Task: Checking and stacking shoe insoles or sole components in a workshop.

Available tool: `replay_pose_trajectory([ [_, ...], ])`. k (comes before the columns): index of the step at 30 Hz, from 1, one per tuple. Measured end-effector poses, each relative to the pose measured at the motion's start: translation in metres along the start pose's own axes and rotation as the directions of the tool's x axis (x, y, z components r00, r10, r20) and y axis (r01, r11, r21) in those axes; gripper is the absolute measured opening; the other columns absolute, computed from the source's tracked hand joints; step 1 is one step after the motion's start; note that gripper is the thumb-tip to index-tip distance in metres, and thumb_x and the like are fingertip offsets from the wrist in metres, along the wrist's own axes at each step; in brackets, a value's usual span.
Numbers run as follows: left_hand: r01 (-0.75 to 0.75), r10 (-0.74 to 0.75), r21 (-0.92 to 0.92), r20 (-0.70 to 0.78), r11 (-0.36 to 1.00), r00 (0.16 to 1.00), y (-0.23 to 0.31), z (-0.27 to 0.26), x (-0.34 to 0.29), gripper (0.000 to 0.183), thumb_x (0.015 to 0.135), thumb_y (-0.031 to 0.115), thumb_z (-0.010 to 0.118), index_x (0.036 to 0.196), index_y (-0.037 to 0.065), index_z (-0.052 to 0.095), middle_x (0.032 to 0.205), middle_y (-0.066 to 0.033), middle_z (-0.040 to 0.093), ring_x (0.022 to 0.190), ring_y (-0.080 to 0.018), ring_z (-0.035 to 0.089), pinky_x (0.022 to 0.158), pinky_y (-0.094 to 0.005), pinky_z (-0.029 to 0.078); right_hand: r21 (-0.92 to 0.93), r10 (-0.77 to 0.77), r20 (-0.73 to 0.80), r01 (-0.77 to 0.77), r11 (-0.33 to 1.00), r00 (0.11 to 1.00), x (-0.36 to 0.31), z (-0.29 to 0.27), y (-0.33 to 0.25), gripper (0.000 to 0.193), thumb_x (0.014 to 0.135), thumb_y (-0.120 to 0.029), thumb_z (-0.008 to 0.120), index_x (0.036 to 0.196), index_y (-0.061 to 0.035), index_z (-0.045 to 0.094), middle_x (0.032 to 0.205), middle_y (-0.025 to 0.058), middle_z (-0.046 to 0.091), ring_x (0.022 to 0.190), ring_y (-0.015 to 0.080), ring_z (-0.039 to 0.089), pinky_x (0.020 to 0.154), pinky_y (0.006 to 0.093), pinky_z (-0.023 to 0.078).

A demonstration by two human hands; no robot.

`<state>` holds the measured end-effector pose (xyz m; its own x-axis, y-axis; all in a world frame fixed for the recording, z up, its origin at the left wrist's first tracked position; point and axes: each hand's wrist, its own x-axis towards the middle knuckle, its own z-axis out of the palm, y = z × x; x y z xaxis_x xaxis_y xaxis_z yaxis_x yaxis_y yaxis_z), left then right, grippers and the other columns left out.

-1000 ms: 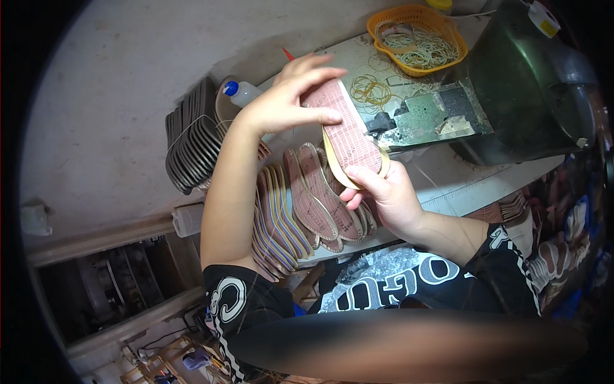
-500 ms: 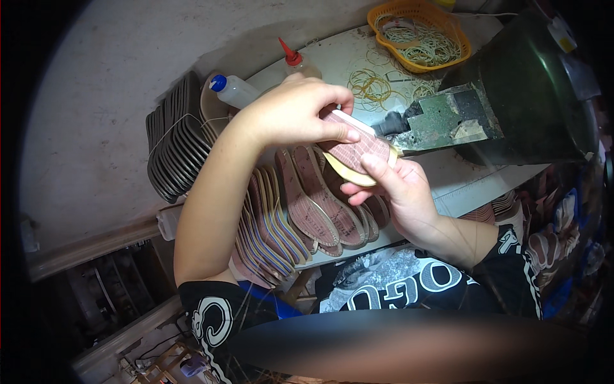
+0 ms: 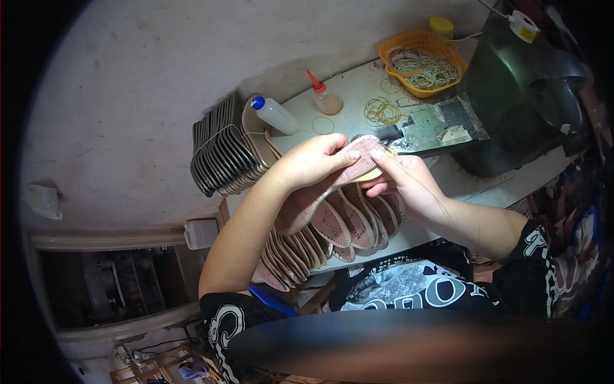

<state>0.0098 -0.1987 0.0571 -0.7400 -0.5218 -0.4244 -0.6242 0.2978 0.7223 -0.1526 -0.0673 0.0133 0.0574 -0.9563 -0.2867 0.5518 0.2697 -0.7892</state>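
At far left, a banded stack of dark insoles [image 3: 220, 153] stands on edge against the grey wall [image 3: 160, 77], beside a blue-capped squeeze bottle [image 3: 274, 114] and a red-nozzled glue bottle [image 3: 325, 97], both within reach on the pale worktop [image 3: 473, 185]. At centre, the left hand [image 3: 313, 163] grips the pink insole [image 3: 320, 192] from above while the right hand [image 3: 403, 182] pinches its toe end, holding it raised over a fanned row of similar insoles [image 3: 345, 224], apparently to steady it at the machine's metal plate [image 3: 435, 125]. At right, loose rubber bands [image 3: 382, 110] and an orange basket [image 3: 422, 61] of more bands lie beside the dark green machine [image 3: 524, 96].
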Motion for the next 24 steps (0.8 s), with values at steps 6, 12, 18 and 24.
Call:
replay_pose_trajectory([
  [6,0.094,-0.081,-0.182,0.077,0.979,0.994,-0.001,0.008,-0.003,0.037,0.091,0.039,0.06,0.082,0.002,0.061,0.067,0.0,0.058,0.058,-0.0068,0.047,0.052,-0.0249,0.04,-0.047,0.014,0.039,-0.012,0.999,0.999,-0.002,-0.01,-0.005,0.037,0.096,-0.031,0.053,0.096,0.0033,0.066,0.085,0.0094,0.068,0.069,0.0098,0.064,0.066,0.0205,0.052],
  [12,0.283,-0.239,-0.419,0.154,0.863,0.959,0.017,0.018,-0.01,0.037,0.09,0.039,0.063,0.074,0.005,0.065,0.057,-0.0023,0.061,0.042,-0.0074,0.054,0.039,-0.0205,0.042,-0.169,0.142,0.135,-0.118,0.978,0.981,-0.014,-0.021,-0.018,0.035,0.093,-0.031,0.056,0.089,0.0022,0.067,0.082,0.0078,0.068,0.07,0.0115,0.063,0.071,0.0231,0.049],
  [18,0.349,-0.284,-0.481,0.206,0.804,0.937,0.019,0.016,-0.003,0.046,0.089,0.044,0.062,0.07,0.001,0.064,0.052,-0.005,0.059,0.04,-0.0105,0.056,0.037,-0.0205,0.043,-0.345,0.293,0.223,-0.206,0.916,0.93,-0.046,-0.035,-0.021,0.024,0.089,-0.022,0.066,0.094,0.002,0.068,0.084,0.0029,0.068,0.076,0.0045,0.059,0.071,0.0221,0.048],
  [24,0.32,-0.311,-0.371,0.085,0.872,0.947,0.023,0.002,0.006,0.05,0.084,0.047,0.067,0.061,0.003,0.063,0.052,-0.0017,0.054,0.038,-0.0072,0.045,0.037,-0.0226,0.033,-0.235,0.261,0.125,-0.227,0.945,0.957,-0.056,-0.046,-0.022,0.026,0.086,-0.017,0.068,0.101,0.0039,0.067,0.091,0.006,0.068,0.081,0.0075,0.061,0.074,0.0242,0.05],
])
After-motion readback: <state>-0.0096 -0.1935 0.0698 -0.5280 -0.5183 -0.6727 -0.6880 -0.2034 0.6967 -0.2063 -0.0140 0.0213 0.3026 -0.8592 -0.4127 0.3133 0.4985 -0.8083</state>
